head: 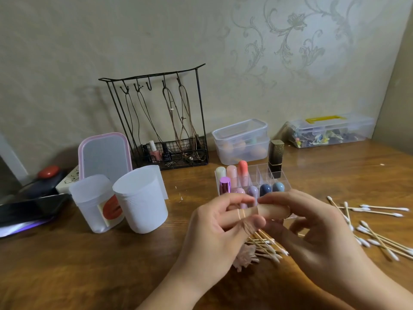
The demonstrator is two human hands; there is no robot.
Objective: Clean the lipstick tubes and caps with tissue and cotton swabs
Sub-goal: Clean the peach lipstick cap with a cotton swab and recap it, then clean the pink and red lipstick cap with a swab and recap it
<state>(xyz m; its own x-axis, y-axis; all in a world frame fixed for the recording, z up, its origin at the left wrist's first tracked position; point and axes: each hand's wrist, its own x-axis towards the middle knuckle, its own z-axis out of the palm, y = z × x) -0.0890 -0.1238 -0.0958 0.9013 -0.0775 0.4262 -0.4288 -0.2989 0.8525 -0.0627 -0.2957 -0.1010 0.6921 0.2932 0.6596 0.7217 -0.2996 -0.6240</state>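
Above the worktop [111, 265]: one beige lipstick tube [257, 213], my left hand [214, 229] gripping its base, right hand [312, 222] fingers pinching its cap end.

One head-worn camera looks forward and down, close over the wooden table [89, 265] toward the wall.

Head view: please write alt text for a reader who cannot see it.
Both hands hold a beige lipstick tube level above a brown wooden table, left hand on one end, right hand on the other. Behind stands a clear compartment organiser of pastel lipsticks; white-tipped cotton swabs lie scattered right.
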